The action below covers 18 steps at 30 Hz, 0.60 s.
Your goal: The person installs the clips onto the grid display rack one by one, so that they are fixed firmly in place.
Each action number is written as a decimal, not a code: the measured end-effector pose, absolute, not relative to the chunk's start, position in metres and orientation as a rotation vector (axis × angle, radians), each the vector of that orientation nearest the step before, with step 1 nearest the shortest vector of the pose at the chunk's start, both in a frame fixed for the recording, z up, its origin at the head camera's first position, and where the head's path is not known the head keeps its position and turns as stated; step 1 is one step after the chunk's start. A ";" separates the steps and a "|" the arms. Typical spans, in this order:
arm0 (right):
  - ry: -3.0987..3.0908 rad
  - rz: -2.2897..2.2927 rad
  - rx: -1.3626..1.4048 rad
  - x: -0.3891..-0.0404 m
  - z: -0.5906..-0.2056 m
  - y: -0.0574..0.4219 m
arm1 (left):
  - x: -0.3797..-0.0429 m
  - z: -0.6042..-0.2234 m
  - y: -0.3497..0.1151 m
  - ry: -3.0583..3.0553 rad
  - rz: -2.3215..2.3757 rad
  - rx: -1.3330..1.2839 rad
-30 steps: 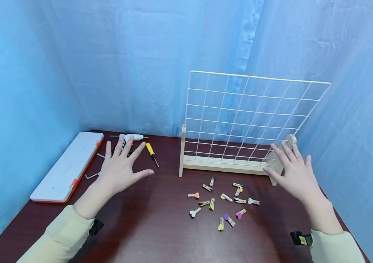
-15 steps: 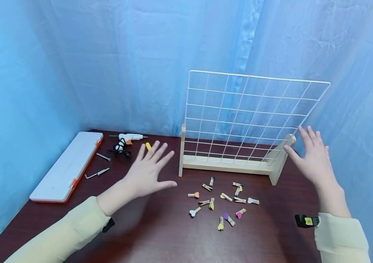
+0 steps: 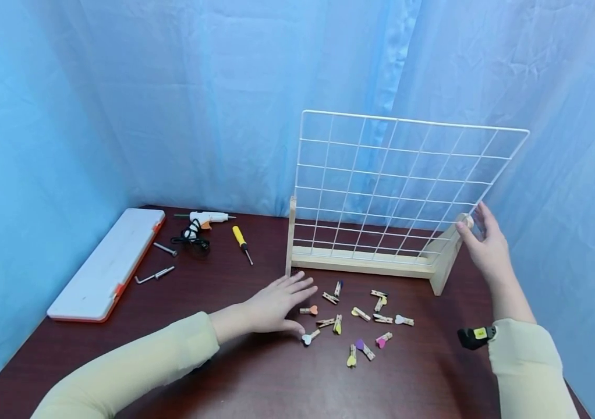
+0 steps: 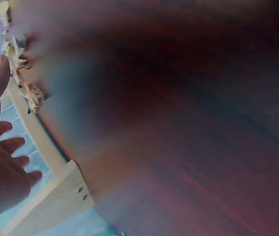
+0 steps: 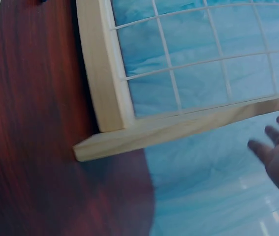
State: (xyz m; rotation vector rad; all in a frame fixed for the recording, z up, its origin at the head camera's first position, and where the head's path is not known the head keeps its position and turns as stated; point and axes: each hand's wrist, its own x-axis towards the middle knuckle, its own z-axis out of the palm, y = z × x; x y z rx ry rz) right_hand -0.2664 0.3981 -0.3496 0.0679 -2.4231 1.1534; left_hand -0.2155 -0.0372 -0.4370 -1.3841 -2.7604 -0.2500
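Observation:
A white wire grid (image 3: 381,169) stands in a pale wooden base (image 3: 365,265) with an upright side board at each end. Around the top of the right side board (image 3: 449,256) my right hand (image 3: 491,247) hovers, thumb on the near side and fingers spread beyond it. The right wrist view shows those fingers apart from the wood. My left hand (image 3: 273,305) reaches low beside the clothespins, fingers extended and holding nothing. Nearest to it lie a clothespin with an orange heart (image 3: 309,311) and one with a white heart (image 3: 310,337). Whether its thumb touches the white-heart one, I cannot tell.
More small heart clothespins (image 3: 361,314) lie scattered before the stand. At the left are a white case (image 3: 109,265) with orange edge, a glue gun (image 3: 208,217) with coiled cord, a yellow screwdriver (image 3: 240,237), a bolt (image 3: 165,249) and a bent metal rod (image 3: 153,275). Blue curtains surround the table.
My left hand has moved right and lower, from over the tools to the clothespins. My right hand has moved outward from before the stand to the right side board's top.

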 end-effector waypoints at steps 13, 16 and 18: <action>-1.922 1.636 0.270 -0.273 -0.368 0.390 | -0.236 -0.451 -0.016 -2.609 -0.370 -1.667; -1.931 1.640 0.263 -0.274 -0.370 0.392 | -0.238 -0.449 -0.014 -2.598 -0.359 -1.665; -1.941 1.651 0.272 -0.275 -0.370 0.393 | -0.239 -0.448 -0.013 -2.595 -0.369 -1.667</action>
